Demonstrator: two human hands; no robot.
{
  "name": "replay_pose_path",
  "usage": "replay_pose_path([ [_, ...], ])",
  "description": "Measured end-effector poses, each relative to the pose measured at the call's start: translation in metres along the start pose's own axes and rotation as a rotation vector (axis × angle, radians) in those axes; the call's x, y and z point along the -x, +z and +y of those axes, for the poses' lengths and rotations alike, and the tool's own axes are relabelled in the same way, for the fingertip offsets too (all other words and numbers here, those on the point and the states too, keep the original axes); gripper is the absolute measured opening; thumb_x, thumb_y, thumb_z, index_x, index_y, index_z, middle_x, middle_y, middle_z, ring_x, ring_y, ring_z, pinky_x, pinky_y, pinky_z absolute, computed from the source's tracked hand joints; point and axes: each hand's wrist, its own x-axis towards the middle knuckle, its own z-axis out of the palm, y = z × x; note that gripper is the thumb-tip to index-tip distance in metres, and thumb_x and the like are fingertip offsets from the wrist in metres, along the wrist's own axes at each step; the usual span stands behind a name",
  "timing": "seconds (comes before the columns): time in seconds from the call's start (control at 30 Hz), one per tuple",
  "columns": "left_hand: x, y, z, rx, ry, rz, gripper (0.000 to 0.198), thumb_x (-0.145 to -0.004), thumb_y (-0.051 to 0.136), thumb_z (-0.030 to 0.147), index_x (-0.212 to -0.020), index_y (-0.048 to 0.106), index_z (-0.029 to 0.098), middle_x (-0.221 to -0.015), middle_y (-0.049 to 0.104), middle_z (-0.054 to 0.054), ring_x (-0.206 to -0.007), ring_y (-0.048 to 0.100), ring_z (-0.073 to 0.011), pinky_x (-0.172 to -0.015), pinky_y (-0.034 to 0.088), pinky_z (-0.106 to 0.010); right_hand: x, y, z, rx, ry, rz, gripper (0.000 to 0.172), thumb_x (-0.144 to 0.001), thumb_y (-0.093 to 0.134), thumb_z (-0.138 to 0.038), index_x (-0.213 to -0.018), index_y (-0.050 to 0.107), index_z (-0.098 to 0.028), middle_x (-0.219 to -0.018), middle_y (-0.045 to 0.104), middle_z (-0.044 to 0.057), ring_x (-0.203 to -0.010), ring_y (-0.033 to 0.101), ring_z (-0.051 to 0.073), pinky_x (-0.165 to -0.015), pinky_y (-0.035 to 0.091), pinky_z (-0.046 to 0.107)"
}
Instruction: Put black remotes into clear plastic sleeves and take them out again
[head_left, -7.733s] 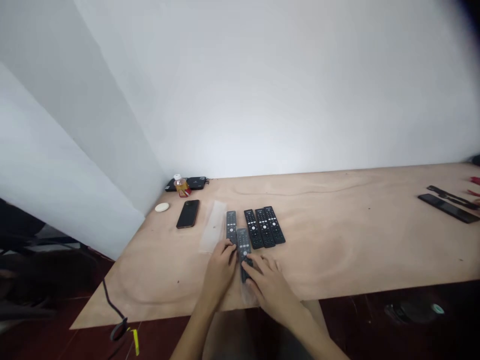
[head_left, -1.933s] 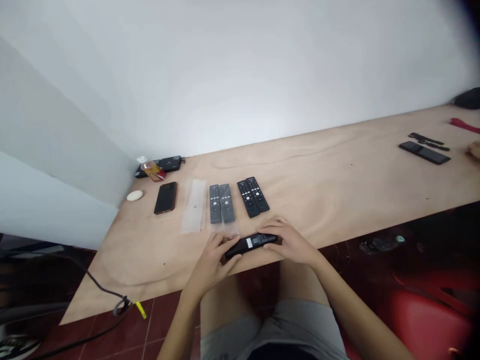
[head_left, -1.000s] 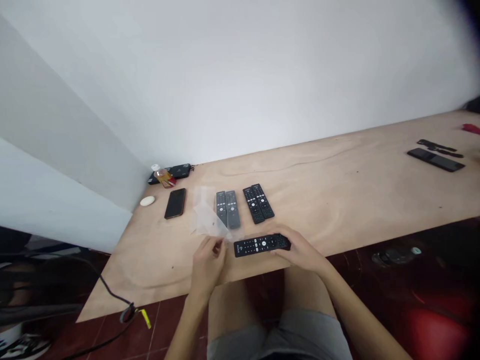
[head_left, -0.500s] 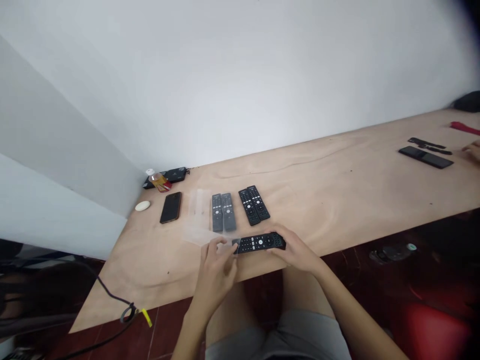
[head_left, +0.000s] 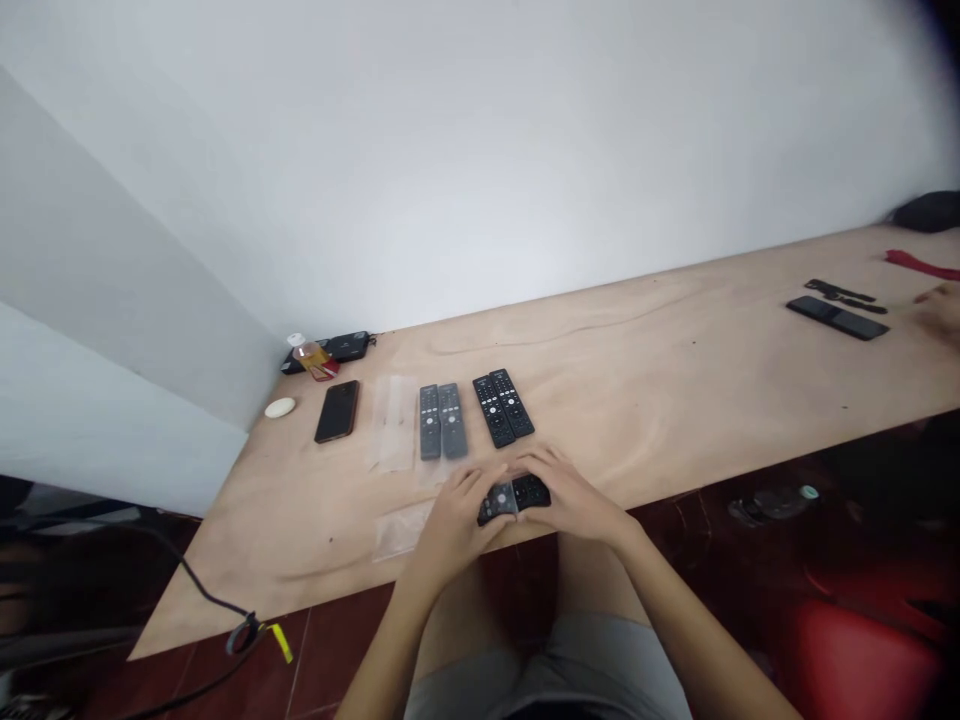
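Observation:
A black remote control (head_left: 534, 491) lies crosswise between my hands near the table's front edge. A clear plastic sleeve (head_left: 498, 500) covers its left part. My left hand (head_left: 459, 515) is closed round the sleeved end, and my right hand (head_left: 564, 490) grips the bare end. Beyond them lie two remotes in clear sleeves (head_left: 441, 421), side by side. To their right are two bare black remotes (head_left: 503, 407). Flat clear sleeves (head_left: 394, 425) rest left of the sleeved pair. Another loose sleeve (head_left: 400, 530) sits beside my left hand.
On the left are a smartphone (head_left: 337, 411), a white round object (head_left: 280, 407), a bottle (head_left: 313, 358) and black boxes (head_left: 347, 346). Far right, another person's hand (head_left: 941, 307) is near a dark flat device (head_left: 838, 317). A cable (head_left: 208, 594) hangs at the lower left.
The clear sleeve now reaches about halfway along the remote. My left hand has moved right, closer to my right hand. A loose sleeve now shows on the table beside my left hand.

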Motion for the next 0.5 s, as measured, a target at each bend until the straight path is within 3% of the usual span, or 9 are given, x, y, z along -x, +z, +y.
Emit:
replay_pose_path([
  [0.07, 0.004, -0.007, -0.001, -0.021, -0.040, -0.004, 0.071, -0.088, 0.088, 0.026, -0.151, 0.056, 0.030, -0.134, 0.071, -0.011, -0.125, 0.064, -0.0358, -0.105, 0.057, -0.055, 0.011, -0.004, 0.004, -0.030, 0.042, 0.065, 0.067, -0.090, 0.088, -0.035, -0.150, 0.058, -0.033, -0.150, 0.061, 0.010, -0.142, 0.055, 0.034, -0.121, 0.047, 0.054],
  [0.2, 0.016, -0.019, -0.007, -0.040, -0.087, -0.015, 0.060, -0.092, 0.083, 0.029, -0.147, 0.060, 0.029, -0.122, 0.073, -0.011, -0.112, 0.070, -0.0335, -0.096, 0.060, -0.051, 0.032, -0.003, 0.013, -0.082, 0.130, 0.199, 0.043, -0.109, 0.061, -0.038, -0.152, 0.059, -0.031, -0.140, 0.069, 0.011, -0.129, 0.066, 0.031, -0.116, 0.054, 0.054],
  [0.37, 0.003, 0.004, 0.001, -0.047, -0.065, -0.003, 0.067, -0.093, 0.080, 0.022, -0.154, 0.054, 0.029, -0.130, 0.072, -0.013, -0.120, 0.069, -0.0356, -0.101, 0.059, -0.052, 0.023, 0.027, 0.000, -0.161, 0.159, 0.199, 0.041, -0.113, 0.052, -0.037, -0.152, 0.062, -0.031, -0.153, 0.067, 0.009, -0.142, 0.063, 0.031, -0.124, 0.048, 0.056],
  [0.5, -0.011, 0.020, 0.008, 0.008, -0.030, -0.007, 0.078, -0.096, 0.076, 0.020, -0.165, 0.042, 0.028, -0.141, 0.069, -0.015, -0.129, 0.067, -0.0353, -0.106, 0.058, -0.053, 0.010, 0.041, -0.003, -0.307, 0.184, 0.250, 0.053, -0.105, 0.065, -0.031, -0.157, 0.057, -0.028, -0.143, 0.074, 0.011, -0.127, 0.073, 0.030, -0.115, 0.057, 0.051],
])
